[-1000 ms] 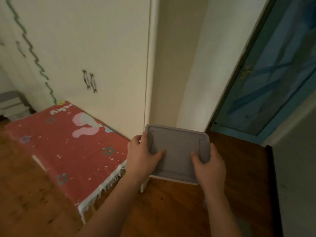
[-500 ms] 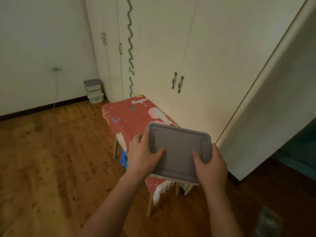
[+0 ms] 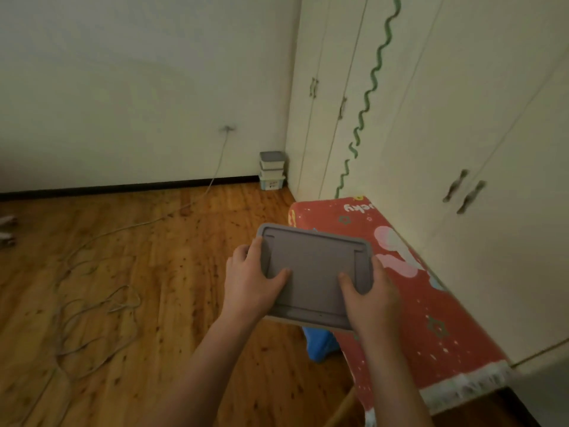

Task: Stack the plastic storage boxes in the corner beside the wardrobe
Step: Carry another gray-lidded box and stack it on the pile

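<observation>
Since it's headed for the far corner stack of plastic storage boxes (image 3: 271,170), we're gripping the grey-lidded plastic box (image 3: 314,274) w/ left hand (image 3: 252,280) & right hand (image 3: 371,295), thumbs on top, keeping it level.

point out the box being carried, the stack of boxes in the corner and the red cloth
carried box (image 3: 314,272): head view, middle of its grey lid
stack of boxes (image 3: 271,171): head view, middle box, beside the wardrobe
red cloth (image 3: 431,318): head view, bare part right of the hands
</observation>
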Demonstrator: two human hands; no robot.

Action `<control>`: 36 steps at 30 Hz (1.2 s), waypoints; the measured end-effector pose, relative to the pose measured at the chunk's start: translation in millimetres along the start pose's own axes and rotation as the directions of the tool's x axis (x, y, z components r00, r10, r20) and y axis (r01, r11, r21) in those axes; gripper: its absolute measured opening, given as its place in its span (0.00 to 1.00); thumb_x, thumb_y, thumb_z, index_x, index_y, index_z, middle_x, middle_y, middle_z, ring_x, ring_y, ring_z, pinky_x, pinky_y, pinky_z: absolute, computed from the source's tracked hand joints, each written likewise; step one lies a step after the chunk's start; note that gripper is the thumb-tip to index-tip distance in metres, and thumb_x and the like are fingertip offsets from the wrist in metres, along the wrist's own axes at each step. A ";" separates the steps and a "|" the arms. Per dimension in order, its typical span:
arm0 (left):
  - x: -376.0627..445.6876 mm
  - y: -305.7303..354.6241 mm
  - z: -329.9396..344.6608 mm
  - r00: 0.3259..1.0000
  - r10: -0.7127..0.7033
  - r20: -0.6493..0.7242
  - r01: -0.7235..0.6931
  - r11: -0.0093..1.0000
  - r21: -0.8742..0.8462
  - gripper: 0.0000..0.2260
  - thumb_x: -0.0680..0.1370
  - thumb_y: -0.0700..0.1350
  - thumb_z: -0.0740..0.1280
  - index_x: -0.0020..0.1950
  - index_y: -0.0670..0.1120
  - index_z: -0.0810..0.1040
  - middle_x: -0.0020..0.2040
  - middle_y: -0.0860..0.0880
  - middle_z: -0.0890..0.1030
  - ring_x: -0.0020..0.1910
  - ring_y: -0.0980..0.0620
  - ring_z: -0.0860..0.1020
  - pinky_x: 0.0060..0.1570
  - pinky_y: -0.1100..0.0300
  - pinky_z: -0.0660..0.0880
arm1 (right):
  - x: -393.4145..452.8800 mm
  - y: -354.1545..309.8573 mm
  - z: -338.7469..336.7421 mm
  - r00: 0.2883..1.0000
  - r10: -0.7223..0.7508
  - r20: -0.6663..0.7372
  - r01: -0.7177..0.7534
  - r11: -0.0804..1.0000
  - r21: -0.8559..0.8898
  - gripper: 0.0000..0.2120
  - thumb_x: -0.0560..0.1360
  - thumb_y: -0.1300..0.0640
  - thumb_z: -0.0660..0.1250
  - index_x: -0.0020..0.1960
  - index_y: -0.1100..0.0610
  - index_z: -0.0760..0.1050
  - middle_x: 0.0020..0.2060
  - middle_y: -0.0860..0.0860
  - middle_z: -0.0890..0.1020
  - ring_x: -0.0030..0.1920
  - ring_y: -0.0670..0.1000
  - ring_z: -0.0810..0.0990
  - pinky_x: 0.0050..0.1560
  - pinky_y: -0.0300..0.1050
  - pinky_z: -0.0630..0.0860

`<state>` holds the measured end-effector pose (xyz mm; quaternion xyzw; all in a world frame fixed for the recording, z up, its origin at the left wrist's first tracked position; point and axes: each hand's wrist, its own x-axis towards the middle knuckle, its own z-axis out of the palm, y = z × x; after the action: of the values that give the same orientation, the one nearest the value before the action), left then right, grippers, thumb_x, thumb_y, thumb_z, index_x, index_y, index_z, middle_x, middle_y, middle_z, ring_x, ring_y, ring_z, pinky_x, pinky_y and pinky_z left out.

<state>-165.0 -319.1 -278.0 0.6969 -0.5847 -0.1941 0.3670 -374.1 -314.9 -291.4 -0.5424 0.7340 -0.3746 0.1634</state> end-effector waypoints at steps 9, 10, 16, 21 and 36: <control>102.4 -20.8 11.2 0.994 -0.103 -0.042 0.103 0.995 -0.013 0.38 0.73 0.58 0.72 0.78 0.54 0.58 0.70 0.52 0.64 0.67 0.53 0.62 0.63 0.56 0.67 | 106.5 -30.5 79.4 0.995 -0.066 0.075 0.064 0.998 0.024 0.38 0.74 0.38 0.68 0.78 0.51 0.62 0.70 0.53 0.73 0.69 0.57 0.71 0.67 0.58 0.72; 121.0 -22.7 16.0 0.992 -0.115 -0.043 0.114 0.993 -0.014 0.38 0.73 0.58 0.72 0.78 0.54 0.57 0.70 0.52 0.64 0.67 0.53 0.63 0.63 0.56 0.67 | 124.5 -35.3 87.3 0.994 -0.076 0.080 0.075 0.997 0.020 0.38 0.74 0.38 0.68 0.78 0.51 0.62 0.70 0.53 0.73 0.69 0.57 0.71 0.67 0.58 0.72; 203.7 -19.8 30.5 0.978 -0.174 -0.116 0.171 0.985 -0.034 0.38 0.72 0.59 0.72 0.77 0.55 0.57 0.69 0.53 0.64 0.66 0.54 0.64 0.63 0.55 0.69 | 214.6 -65.3 120.1 0.978 -0.168 0.120 0.166 0.986 0.025 0.37 0.75 0.39 0.67 0.79 0.51 0.61 0.71 0.52 0.72 0.70 0.57 0.69 0.69 0.56 0.70; 258.8 -31.0 28.4 0.966 -0.204 -0.161 0.201 0.979 -0.036 0.38 0.72 0.58 0.72 0.77 0.54 0.58 0.69 0.52 0.65 0.65 0.53 0.64 0.63 0.53 0.71 | 264.2 -90.1 158.2 0.963 -0.224 0.152 0.220 0.975 0.043 0.37 0.74 0.37 0.67 0.78 0.52 0.63 0.69 0.52 0.74 0.68 0.57 0.71 0.67 0.56 0.72; 462.5 -127.2 2.4 0.963 -0.239 -0.125 0.239 0.971 -0.019 0.38 0.72 0.58 0.72 0.77 0.54 0.58 0.70 0.52 0.64 0.66 0.52 0.64 0.63 0.53 0.70 | 382.9 -180.2 332.3 0.963 -0.203 0.177 0.201 0.979 0.030 0.40 0.71 0.32 0.65 0.78 0.50 0.61 0.68 0.51 0.75 0.67 0.56 0.73 0.63 0.59 0.76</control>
<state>30.2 -756.6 -300.2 0.7724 -0.4717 -0.1938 0.3786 -175.2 -814.1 -318.0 -0.6449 0.6550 -0.3432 0.1930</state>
